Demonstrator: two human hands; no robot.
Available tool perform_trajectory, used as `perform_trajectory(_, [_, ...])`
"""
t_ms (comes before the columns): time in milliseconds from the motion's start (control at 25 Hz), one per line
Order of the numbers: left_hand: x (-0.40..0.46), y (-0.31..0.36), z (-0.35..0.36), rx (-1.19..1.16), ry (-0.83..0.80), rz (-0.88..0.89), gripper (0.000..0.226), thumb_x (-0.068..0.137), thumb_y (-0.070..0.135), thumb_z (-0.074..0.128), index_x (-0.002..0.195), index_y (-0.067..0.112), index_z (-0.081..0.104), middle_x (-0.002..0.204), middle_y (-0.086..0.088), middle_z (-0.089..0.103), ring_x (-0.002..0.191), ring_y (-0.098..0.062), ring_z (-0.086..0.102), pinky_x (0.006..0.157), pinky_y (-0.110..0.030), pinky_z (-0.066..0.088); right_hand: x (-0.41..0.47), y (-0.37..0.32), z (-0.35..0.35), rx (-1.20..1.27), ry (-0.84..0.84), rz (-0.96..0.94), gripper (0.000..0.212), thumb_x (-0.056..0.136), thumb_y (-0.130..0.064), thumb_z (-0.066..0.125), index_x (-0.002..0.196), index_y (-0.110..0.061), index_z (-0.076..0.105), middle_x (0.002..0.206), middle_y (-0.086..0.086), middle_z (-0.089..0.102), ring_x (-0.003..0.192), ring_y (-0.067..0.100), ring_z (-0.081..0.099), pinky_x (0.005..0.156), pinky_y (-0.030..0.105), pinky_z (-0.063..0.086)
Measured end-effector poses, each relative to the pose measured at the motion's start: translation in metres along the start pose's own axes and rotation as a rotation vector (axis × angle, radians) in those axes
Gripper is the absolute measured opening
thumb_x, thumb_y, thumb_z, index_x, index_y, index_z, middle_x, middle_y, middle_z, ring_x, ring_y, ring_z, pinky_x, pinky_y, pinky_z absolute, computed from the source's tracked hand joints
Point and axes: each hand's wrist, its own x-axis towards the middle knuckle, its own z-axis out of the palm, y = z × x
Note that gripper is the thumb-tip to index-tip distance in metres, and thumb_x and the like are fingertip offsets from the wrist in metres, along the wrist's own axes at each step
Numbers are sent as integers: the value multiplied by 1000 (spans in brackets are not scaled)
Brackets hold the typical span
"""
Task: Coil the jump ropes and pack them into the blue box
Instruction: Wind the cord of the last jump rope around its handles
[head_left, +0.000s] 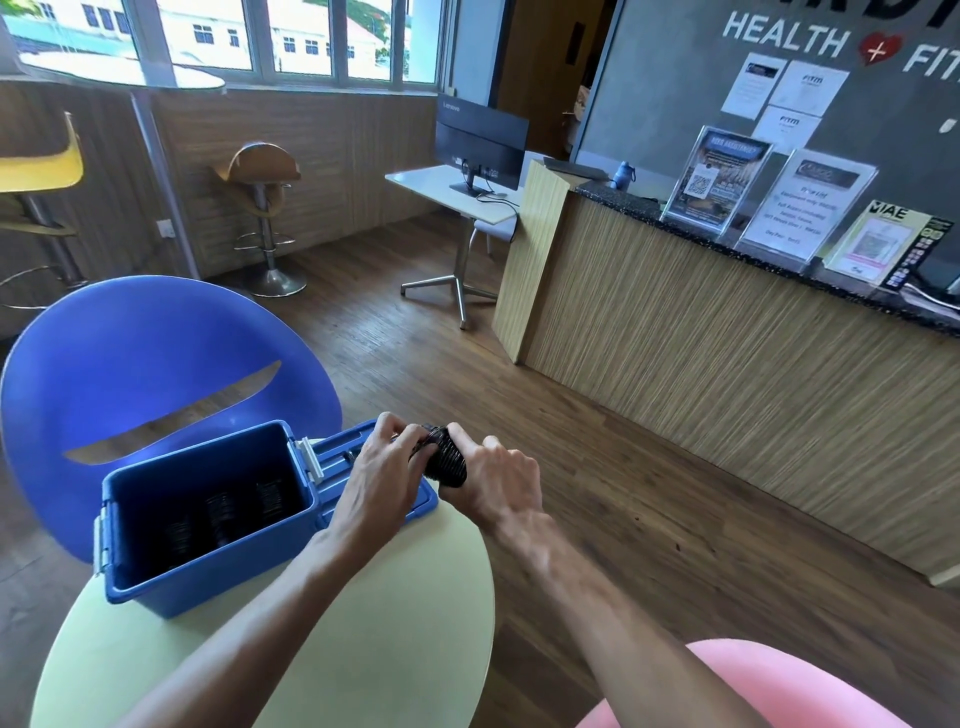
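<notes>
On the pale round table (363, 649), the blue box (208, 566) sits open at 10 o'clock with about 3 dark coils (223, 514) already inside. Beyond it, at 12 o'clock over the lid (374, 483), the left hand (382, 467) and right hand (493, 480) both clasp another black jump rope coil (444, 457), seemingly finishing its winding; it is not yet packed.

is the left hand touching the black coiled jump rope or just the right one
Touching. The head view shows the left hand with fingers curled onto one end of the black coiled jump rope, while the right hand grips the other end.
</notes>
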Motion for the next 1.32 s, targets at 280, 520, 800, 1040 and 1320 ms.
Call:
perform_trajectory(280, [7, -12, 6, -176, 60, -103, 12, 87, 20, 71, 91, 10, 72, 110, -2, 58, 100, -16, 52, 84, -10, 36, 1, 1, 0, 17, 8, 8, 52, 85, -41, 57, 135, -38, 42, 95, 5, 61, 83, 35, 69, 62, 32, 37])
perform_trajectory(520, [7, -7, 3, -417, 30, -250, 8, 82, 23, 76, 83, 29, 70, 106, 7, 60, 92, -19, 65, 79, -46, 55, -3, 1, 2, 79, 54, -9, 55, 85, -45, 57, 136, -38, 37, 93, 4, 63, 80, 36, 68, 61, 33, 37])
perform_trajectory(800, [11, -4, 1, -444, 16, -325, 13, 80, 23, 78, 92, 19, 73, 101, 0, 61, 95, -15, 63, 82, -17, 49, -8, 8, 4, 133, 90, -52, 54, 85, -54, 60, 128, -43, 29, 89, 3, 58, 76, 36, 67, 57, 34, 41])
perform_trajectory(1040, [12, -4, -5, -499, -16, -351, 20, 79, 25, 78, 97, 20, 72, 103, 2, 60, 95, -3, 63, 80, -13, 49, -8, 10, 3, 141, 53, -69, 60, 85, -58, 62, 132, -49, 26, 93, 2, 55, 80, 36, 66, 60, 37, 47])
perform_trajectory(1320, [8, -14, 1, -721, 185, -470, 8, 96, 27, 59, 95, 24, 66, 97, -12, 66, 91, -26, 66, 75, -40, 58, -4, 8, -1, 149, 55, -104, 61, 86, -60, 61, 134, -49, 25, 95, 3, 53, 79, 36, 66, 59, 36, 43])
